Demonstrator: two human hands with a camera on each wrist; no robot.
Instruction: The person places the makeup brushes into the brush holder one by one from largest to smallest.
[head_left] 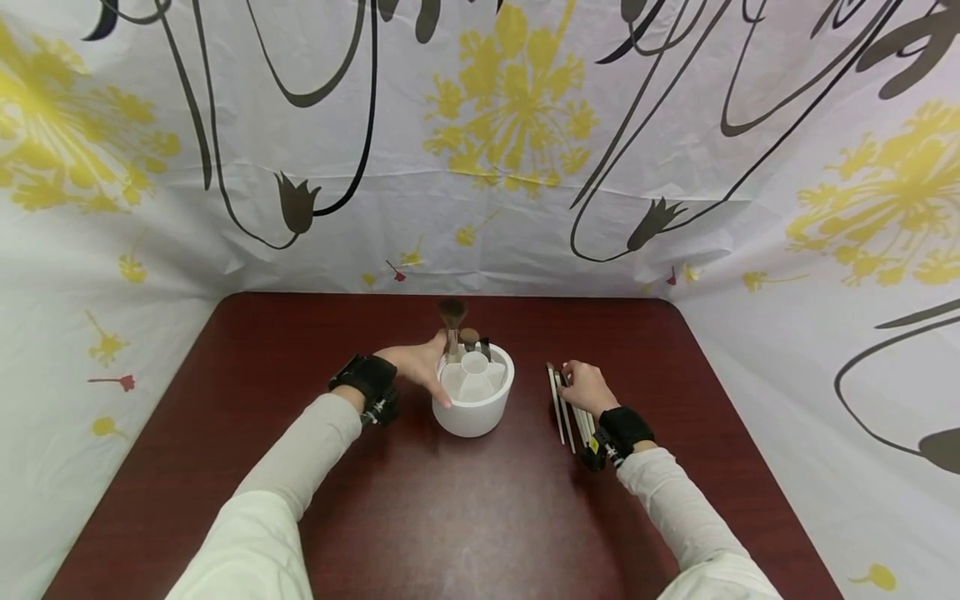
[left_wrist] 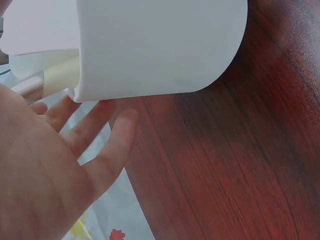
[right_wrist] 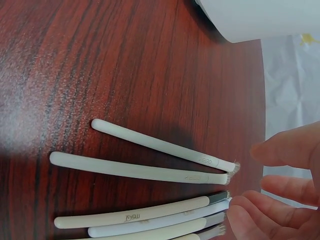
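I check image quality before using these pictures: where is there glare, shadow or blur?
Head: pale glare on the table, faint shadow left of the white container; left wrist: dark shadow beside it; right wrist: whitish glare at left, brushes fairly sharp.

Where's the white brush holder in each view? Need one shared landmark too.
Head: white brush holder just below centre, upright on the table.
Left wrist: large across the top, cut off by the top edge.
Right wrist: upper right corner, partly out of frame.
Shared landmark: dark red tabletop, in all three.
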